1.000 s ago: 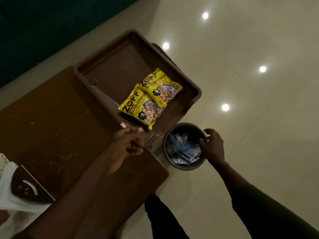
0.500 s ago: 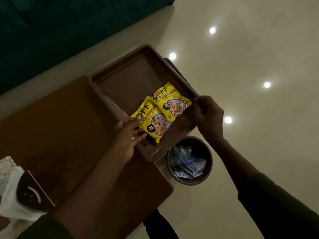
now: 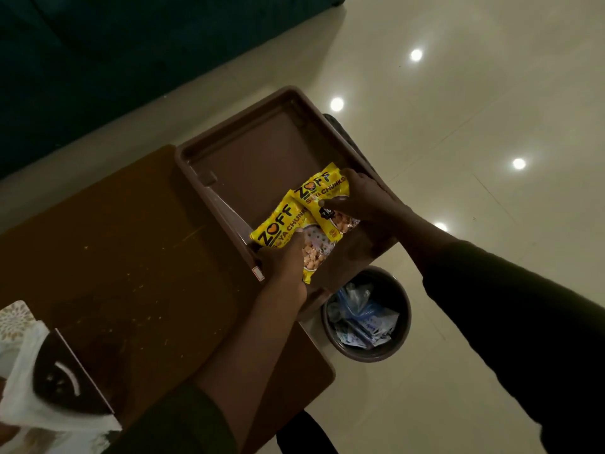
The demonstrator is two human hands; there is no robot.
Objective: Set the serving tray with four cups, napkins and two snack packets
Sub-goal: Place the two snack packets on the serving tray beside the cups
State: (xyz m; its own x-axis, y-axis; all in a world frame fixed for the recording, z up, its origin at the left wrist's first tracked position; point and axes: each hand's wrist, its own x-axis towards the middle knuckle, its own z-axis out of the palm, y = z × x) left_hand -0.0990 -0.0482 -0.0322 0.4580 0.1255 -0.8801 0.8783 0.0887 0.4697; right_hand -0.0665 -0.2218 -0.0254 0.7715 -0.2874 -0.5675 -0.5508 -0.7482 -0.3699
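**Both hands on the snack packets, in the tray**

Head view: I see two yellow snack packets [image 3: 304, 224] overlapping at the near end of the brown serving tray [image 3: 229, 132], which overhangs the counter [image 3: 131, 240] edge. Left hand [image 3: 283, 260] grip is closed on the lower packet's near corner; right hand [image 3: 361, 199] lies over the upper packet, thumb pressing its face — dim light, so probably pinching, can't confirm. I'd judge the packets light, soft, crinkly and slick; take them by the sealed edges, not the puffed middle. No cups visible. Napkins [image 3: 29, 381] sit at the counter's near-left corner. Bin [image 3: 366, 312] on the floor below the tray.
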